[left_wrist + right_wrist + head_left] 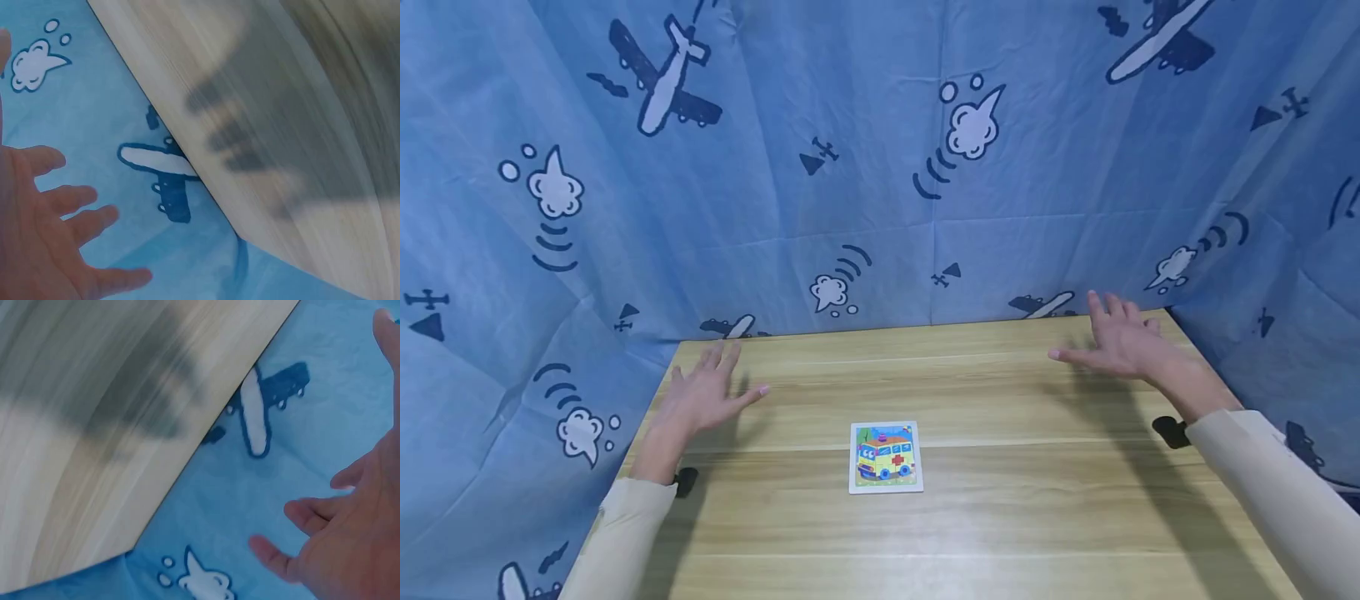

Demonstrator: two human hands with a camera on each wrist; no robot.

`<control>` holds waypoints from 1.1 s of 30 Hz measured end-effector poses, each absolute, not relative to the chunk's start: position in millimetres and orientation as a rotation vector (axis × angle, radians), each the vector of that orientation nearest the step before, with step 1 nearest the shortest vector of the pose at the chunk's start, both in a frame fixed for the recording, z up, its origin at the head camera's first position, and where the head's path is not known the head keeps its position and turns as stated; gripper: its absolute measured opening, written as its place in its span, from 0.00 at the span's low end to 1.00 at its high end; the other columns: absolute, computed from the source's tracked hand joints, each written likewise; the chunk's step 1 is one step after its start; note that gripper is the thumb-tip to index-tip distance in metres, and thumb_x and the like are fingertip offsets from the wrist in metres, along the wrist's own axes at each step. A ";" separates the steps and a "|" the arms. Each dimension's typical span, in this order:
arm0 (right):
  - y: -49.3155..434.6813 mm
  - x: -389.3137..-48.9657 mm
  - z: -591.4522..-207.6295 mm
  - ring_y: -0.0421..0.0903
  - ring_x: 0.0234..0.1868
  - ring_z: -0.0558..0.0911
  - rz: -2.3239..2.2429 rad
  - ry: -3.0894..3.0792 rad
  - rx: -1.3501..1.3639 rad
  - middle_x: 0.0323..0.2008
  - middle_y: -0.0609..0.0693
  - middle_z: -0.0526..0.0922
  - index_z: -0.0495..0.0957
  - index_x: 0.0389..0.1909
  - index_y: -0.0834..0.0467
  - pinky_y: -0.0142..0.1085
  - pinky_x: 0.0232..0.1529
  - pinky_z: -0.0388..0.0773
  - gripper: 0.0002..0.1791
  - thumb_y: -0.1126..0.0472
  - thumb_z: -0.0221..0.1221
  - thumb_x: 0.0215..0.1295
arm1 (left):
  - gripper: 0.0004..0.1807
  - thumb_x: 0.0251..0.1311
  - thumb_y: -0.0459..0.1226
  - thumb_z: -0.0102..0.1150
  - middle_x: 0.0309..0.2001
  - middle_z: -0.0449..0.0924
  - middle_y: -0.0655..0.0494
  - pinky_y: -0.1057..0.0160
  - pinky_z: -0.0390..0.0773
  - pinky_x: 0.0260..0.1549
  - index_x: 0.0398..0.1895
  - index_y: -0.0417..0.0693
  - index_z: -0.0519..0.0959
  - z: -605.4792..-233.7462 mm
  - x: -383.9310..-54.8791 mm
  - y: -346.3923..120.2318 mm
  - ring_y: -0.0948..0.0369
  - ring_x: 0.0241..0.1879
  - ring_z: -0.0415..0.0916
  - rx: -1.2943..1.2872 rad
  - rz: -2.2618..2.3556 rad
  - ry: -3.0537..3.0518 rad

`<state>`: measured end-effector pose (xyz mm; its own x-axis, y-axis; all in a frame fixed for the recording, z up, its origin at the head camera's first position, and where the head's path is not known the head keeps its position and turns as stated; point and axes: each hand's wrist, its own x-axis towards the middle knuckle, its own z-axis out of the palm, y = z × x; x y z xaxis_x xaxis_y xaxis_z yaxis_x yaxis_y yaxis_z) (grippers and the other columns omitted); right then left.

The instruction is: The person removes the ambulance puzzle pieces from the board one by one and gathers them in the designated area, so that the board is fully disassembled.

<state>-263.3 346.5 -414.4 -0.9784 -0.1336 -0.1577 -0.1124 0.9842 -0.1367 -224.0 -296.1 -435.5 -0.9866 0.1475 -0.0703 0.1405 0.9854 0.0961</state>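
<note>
A small square picture puzzle with a white frame lies flat near the middle of the wooden table. Its picture is a yellow ambulance with a red cross. To the left of it, my left hand hovers over the table's left side with fingers spread and holds nothing. Over the far right part of the table my right hand is raised, fingers apart, also holding nothing. Both palms show in the wrist views, the left hand and the right hand, each well away from the puzzle.
A blue curtain printed with planes and clouds hangs behind the table and along both sides. The tabletop's back edge meets the cloth. Shadows of both arms fall across the wood. Dark wrist devices sit at both cuffs.
</note>
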 end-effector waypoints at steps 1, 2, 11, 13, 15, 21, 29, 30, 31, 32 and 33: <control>343.7 -262.4 -414.7 0.86 0.73 0.49 -0.204 2.975 -0.215 0.77 0.85 0.41 0.33 0.82 0.74 0.84 0.64 0.54 0.77 0.15 0.53 0.60 | 0.62 0.66 0.78 0.41 0.84 0.46 0.30 0.17 0.55 0.70 0.87 0.44 0.44 -436.3 -222.7 -295.0 0.29 0.79 0.55 0.232 0.161 3.058; 340.6 -261.6 -415.1 0.85 0.71 0.53 -0.208 2.992 -0.254 0.75 0.86 0.46 0.36 0.81 0.76 0.82 0.63 0.57 0.76 0.17 0.55 0.61 | 0.61 0.67 0.76 0.43 0.82 0.51 0.28 0.20 0.61 0.68 0.86 0.43 0.45 -436.9 -221.3 -293.8 0.29 0.77 0.59 0.247 0.186 3.065; 310.3 -249.5 -411.7 0.70 0.57 0.72 -0.248 3.021 -0.565 0.59 0.76 0.67 0.60 0.75 0.76 0.63 0.53 0.73 0.50 0.40 0.65 0.71 | 0.26 0.75 0.50 0.60 0.57 0.73 0.33 0.44 0.82 0.46 0.59 0.35 0.79 -446.5 -210.6 -269.2 0.45 0.47 0.77 0.378 0.534 3.109; 303.8 -246.0 -409.7 0.71 0.58 0.76 -0.281 2.979 -0.613 0.61 0.77 0.70 0.64 0.74 0.75 0.64 0.55 0.76 0.46 0.42 0.64 0.72 | 0.18 0.74 0.47 0.62 0.55 0.75 0.37 0.47 0.81 0.44 0.49 0.38 0.82 -447.4 -208.0 -257.2 0.49 0.44 0.77 0.439 0.588 3.097; 297.2 -242.6 -408.8 0.71 0.60 0.79 -0.326 2.929 -0.654 0.63 0.76 0.73 0.68 0.72 0.73 0.65 0.58 0.78 0.43 0.43 0.64 0.73 | 0.14 0.73 0.45 0.63 0.54 0.78 0.39 0.48 0.83 0.46 0.44 0.41 0.83 -448.6 -204.7 -244.3 0.50 0.44 0.80 0.515 0.610 3.084; 275.9 -234.7 -412.9 0.65 0.57 0.85 -0.374 2.839 -0.774 0.62 0.70 0.80 0.75 0.66 0.71 0.60 0.59 0.82 0.34 0.48 0.64 0.74 | 0.16 0.73 0.47 0.63 0.55 0.85 0.46 0.47 0.86 0.53 0.50 0.43 0.84 -454.3 -192.0 -204.3 0.49 0.52 0.86 0.642 0.517 3.040; 251.0 -228.1 -419.7 0.62 0.59 0.86 -0.343 2.783 -0.892 0.62 0.66 0.84 0.78 0.65 0.70 0.57 0.61 0.83 0.29 0.51 0.63 0.74 | 0.25 0.75 0.51 0.59 0.63 0.84 0.45 0.46 0.84 0.62 0.64 0.43 0.81 -470.3 -180.2 -169.1 0.47 0.62 0.84 0.718 0.389 2.943; 247.7 -227.7 -421.0 0.62 0.59 0.86 -0.334 2.780 -0.913 0.62 0.65 0.84 0.78 0.65 0.70 0.57 0.61 0.83 0.29 0.52 0.63 0.75 | 0.27 0.76 0.52 0.58 0.66 0.82 0.44 0.46 0.82 0.65 0.66 0.43 0.80 -472.1 -179.7 -166.5 0.47 0.66 0.81 0.729 0.378 2.927; 244.3 -227.6 -422.5 0.62 0.59 0.86 -0.328 2.776 -0.932 0.62 0.65 0.84 0.78 0.65 0.70 0.57 0.61 0.83 0.28 0.52 0.63 0.75 | 0.29 0.76 0.52 0.57 0.70 0.79 0.43 0.45 0.80 0.68 0.69 0.42 0.78 -473.6 -179.2 -164.1 0.47 0.69 0.78 0.738 0.372 2.910; 240.7 -227.5 -424.2 0.61 0.59 0.86 -0.326 2.772 -0.954 0.62 0.65 0.84 0.78 0.64 0.70 0.56 0.61 0.83 0.28 0.53 0.63 0.74 | 0.31 0.76 0.53 0.56 0.73 0.75 0.44 0.45 0.77 0.70 0.71 0.43 0.76 -475.4 -178.7 -162.1 0.47 0.73 0.75 0.745 0.357 2.895; 236.9 -227.7 -426.1 0.61 0.58 0.86 -0.324 2.769 -0.977 0.62 0.65 0.84 0.78 0.64 0.69 0.56 0.61 0.83 0.27 0.54 0.63 0.74 | 0.33 0.76 0.54 0.56 0.76 0.72 0.44 0.45 0.75 0.72 0.74 0.42 0.73 -477.4 -178.3 -160.3 0.47 0.75 0.71 0.758 0.343 2.883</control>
